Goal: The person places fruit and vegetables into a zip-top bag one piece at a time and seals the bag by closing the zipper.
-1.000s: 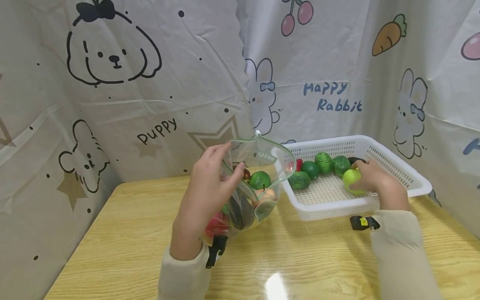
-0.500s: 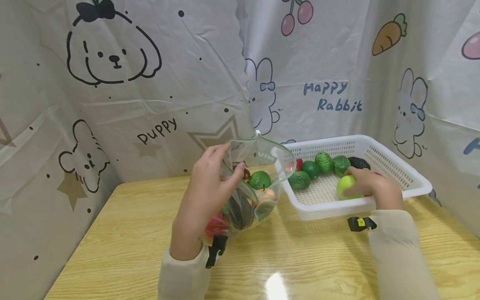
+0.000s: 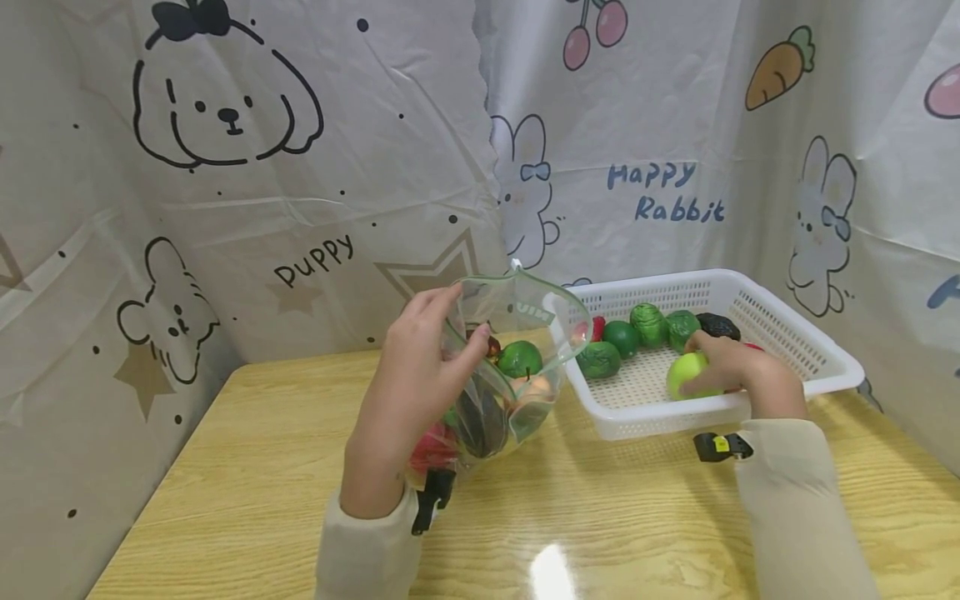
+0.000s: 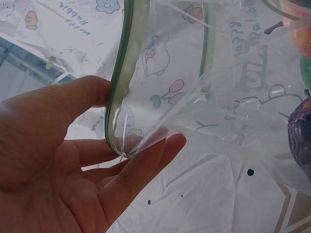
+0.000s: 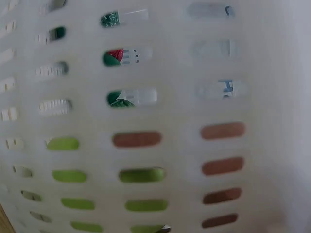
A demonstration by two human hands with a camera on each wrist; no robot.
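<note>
We keep our left hand (image 3: 416,358) curled on the clear bag's (image 3: 487,304) rim, our right hand (image 3: 746,373) gripping 1 yellow-green fruit (image 3: 682,377) in the white basket (image 3: 667,416).

Wood table (image 3: 247,467), glare spot (image 3: 551,573) on it. White cloth (image 3: 420,183) behind and at both sides, creased, black dots. Prints: puppy (image 3: 228,137), "Puppy" lettering (image 3: 313,261), stars (image 3: 146,383), rabbits (image 3: 528,212), cherries (image 3: 611,23), carrot (image 3: 775,77), blue "Happy Rabbit" lettering (image 3: 663,196). Cloth also in left wrist view.
</note>
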